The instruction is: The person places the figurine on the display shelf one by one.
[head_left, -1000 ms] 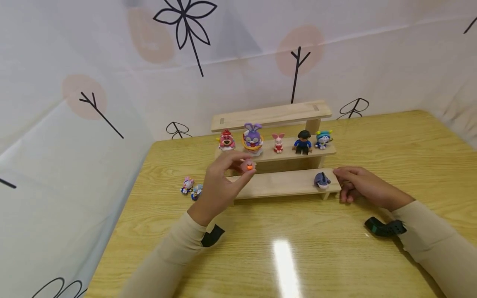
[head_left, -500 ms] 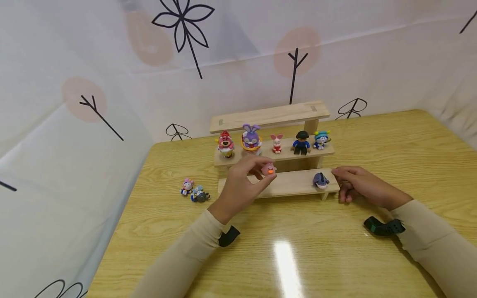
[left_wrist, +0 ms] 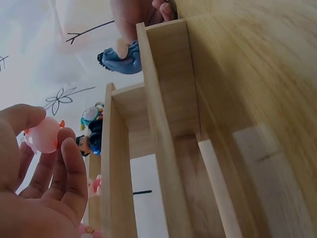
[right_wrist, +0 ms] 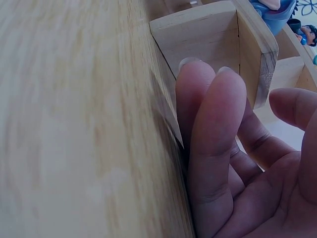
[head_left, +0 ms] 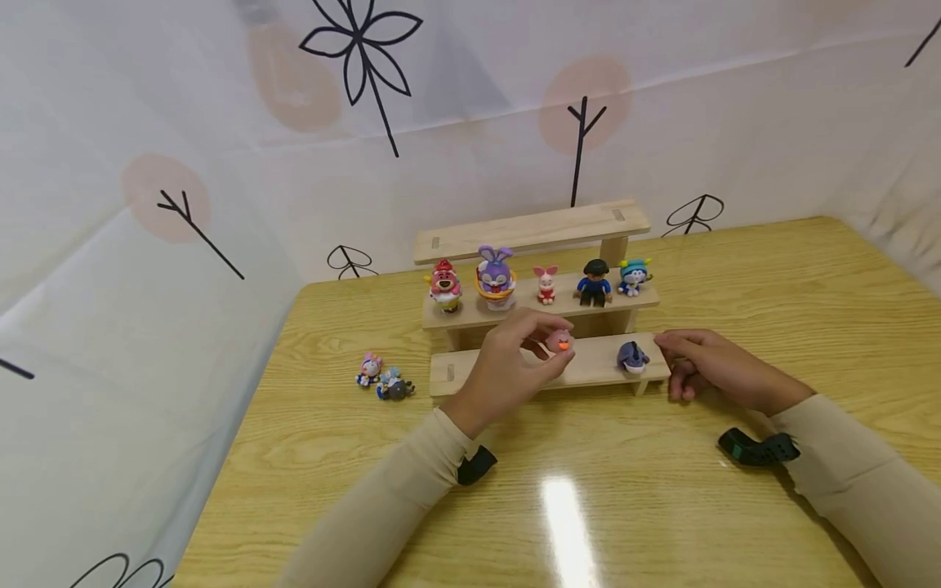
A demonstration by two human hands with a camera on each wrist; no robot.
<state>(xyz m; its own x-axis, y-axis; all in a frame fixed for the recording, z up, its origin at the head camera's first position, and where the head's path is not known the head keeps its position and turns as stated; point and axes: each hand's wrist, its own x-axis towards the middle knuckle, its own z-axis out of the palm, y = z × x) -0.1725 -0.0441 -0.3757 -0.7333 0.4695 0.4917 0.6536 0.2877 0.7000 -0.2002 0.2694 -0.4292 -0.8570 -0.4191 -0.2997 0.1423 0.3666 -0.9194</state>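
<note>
My left hand (head_left: 510, 371) pinches a round pink toy bird (head_left: 560, 341) with an orange beak between thumb and fingers. In the left wrist view, the pink bird's smooth body (left_wrist: 44, 135) shows between the fingertips. Below it runs the bottom step of a wooden tiered shelf (head_left: 588, 369). A blue-grey donkey figurine (head_left: 633, 357) sits at that step's right end. Just beyond, my right hand (head_left: 724, 371) rests on the table, fingertips right at the step's end. The right wrist view shows its fingers (right_wrist: 218, 129) loosely bent beside the shelf's side, with nothing between them.
On the middle step stand a red-pink bear (head_left: 445, 286), a purple rabbit (head_left: 496, 278), a piglet (head_left: 546, 286), a figure in black cap (head_left: 594, 283) and a blue-hatted figure (head_left: 634, 278). Two small figurines, one pink-eared (head_left: 369, 370) and one grey-blue (head_left: 395, 385), lie left of the shelf.
My left hand has carried the pink bird rightward along the bottom step, toward the donkey. The step's left end and the grey-blue figurine have come into sight. My right hand stays in place.
</note>
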